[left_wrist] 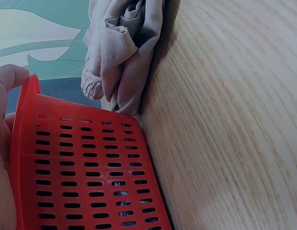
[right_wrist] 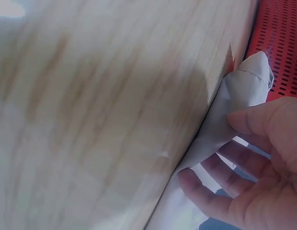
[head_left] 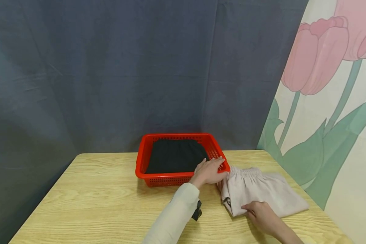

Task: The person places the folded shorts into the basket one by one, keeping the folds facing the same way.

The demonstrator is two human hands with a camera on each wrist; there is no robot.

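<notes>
A red plastic basket (head_left: pixel 170 175) with slotted walls stands on the table, a folded black cloth (head_left: pixel 177 156) lying inside. My left hand (head_left: pixel 210 171) grips its near right corner, the thumb and fingers on either side of the rim in the left wrist view. Right of the basket lie folded pale pinkish-beige pants (head_left: pixel 262 189) with a gathered elastic waistband. My right hand (head_left: pixel 260 217) pinches their near edge. In the right wrist view, the thumb and curled fingers (right_wrist: pixel 198 189) are at the fabric's edge, close to the tabletop.
The light wood table (head_left: pixel 94 196) has a dark blue-grey curtain (head_left: pixel 125 74) behind it. A wall painted with pink tulips (head_left: pixel 326 57) borders its right side. A small black device (head_left: pixel 197 211) sits by my left wrist.
</notes>
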